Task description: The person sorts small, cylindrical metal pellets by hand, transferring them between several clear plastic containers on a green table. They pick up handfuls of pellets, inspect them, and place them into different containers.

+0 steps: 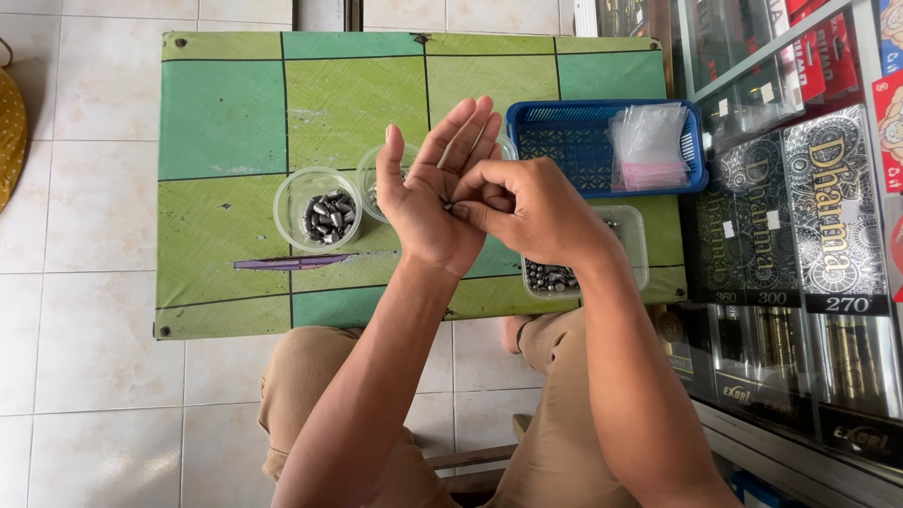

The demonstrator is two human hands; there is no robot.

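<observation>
My left hand [435, 183] is held palm up above a small green table [226, 113], fingers straight and together, with small dark metal pieces resting in the palm. My right hand [527, 205] is beside it, its fingertips pinched together at the left palm, touching those pieces. Whether the pinch holds one cannot be told. Under the hands stand a round clear cup [318, 209] with several grey metal sinkers, a second round cup [373, 179] mostly hidden by the left hand, and a clear rectangular tub [632, 246] with more sinkers.
A blue plastic basket [564, 132] holding small clear bags [647, 146] sits at the table's far right. A glass display cabinet [800, 216] with boxed goods stands close on the right. White floor tiles surround the table. My knees are under its near edge.
</observation>
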